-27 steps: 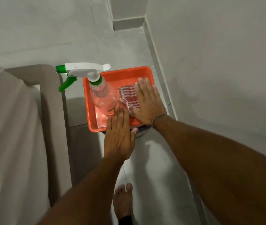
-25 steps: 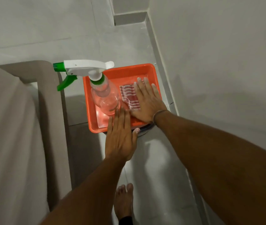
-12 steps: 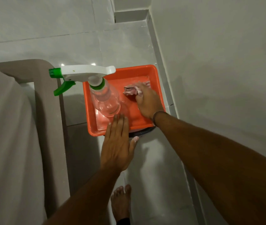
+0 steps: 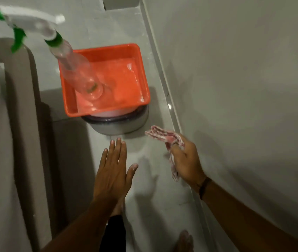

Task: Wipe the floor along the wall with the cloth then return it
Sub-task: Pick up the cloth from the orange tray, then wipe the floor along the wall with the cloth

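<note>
Right hand (image 4: 185, 159) grips the red-and-white striped cloth (image 4: 164, 136) low beside the wall, ready for wiping; left hand (image 4: 113, 171) hovers flat, empty

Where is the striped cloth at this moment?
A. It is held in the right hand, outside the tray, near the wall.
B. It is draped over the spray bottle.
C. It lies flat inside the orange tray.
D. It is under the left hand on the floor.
A: the right hand grips the striped cloth in the air beside the wall, while the orange tray holds only the spray bottle.
</note>
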`<state>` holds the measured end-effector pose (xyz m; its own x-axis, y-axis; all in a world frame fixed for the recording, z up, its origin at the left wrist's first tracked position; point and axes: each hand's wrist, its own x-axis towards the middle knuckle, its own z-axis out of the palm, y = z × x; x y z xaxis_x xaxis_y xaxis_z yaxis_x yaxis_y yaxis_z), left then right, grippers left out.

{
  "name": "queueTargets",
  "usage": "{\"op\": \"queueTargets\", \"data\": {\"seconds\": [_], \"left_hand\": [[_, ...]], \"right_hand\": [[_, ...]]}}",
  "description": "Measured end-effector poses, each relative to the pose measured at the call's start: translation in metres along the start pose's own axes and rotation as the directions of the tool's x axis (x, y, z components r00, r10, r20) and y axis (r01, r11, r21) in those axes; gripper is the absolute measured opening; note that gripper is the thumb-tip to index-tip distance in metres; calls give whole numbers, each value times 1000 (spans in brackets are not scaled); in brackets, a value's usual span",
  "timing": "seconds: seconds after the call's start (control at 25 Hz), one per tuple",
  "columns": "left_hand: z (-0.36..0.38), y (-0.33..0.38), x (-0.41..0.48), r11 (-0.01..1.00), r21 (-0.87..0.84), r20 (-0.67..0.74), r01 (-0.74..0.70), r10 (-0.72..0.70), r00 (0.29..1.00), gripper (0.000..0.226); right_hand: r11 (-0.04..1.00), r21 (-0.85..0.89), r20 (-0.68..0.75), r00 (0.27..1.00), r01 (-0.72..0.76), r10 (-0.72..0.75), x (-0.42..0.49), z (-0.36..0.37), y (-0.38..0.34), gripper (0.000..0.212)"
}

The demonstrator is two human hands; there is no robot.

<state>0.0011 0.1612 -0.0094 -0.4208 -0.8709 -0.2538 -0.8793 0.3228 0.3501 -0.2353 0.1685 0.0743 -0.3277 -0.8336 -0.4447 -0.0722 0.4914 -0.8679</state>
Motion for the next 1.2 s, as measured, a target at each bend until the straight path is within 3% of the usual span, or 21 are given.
{"op": "queueTargets", "data": {"seconds": [0.16,0.24,0.32,0.4,0.52,0.64,0.8,0.96,1.2], "left_hand": [[95,27,-44,999,-26,71,39,-37,997,83],[140,29,-49,999,-27,85,40,-38,996,86],[190,25,-40,1000,-18,97,22,-20,995,86],[236,16,-23,1000,-9,109,24,-23,994,86],[296,-7,1,997,0,91,72,-72,993,86],[337,-28,2,997,65,19,42,-44,999,84],[357,-43,1,994,97,-76,-44,51,996,79],[359,-46,0,991,123,-106,-46,60,993,80],[363,-44,3,989,144,-145,-41,62,988,81]], "right_hand": [[968,-177,16,983,-177,182,-15,-16,149,31],[951,-297,2,996,-89,94,4,-17,195,32],[897,-429,40,994,107,-100,33,-13,237,34],[778,-591,138,977,212,-161,59,-2,284,41],[564,-760,300,944,325,-139,71,23,358,58],[378,-830,312,902,411,-297,72,38,411,70],[305,-823,338,844,480,-415,115,25,415,69],[297,-882,237,890,365,-390,173,14,384,74],[357,-880,159,903,313,-399,177,17,379,75]]}}
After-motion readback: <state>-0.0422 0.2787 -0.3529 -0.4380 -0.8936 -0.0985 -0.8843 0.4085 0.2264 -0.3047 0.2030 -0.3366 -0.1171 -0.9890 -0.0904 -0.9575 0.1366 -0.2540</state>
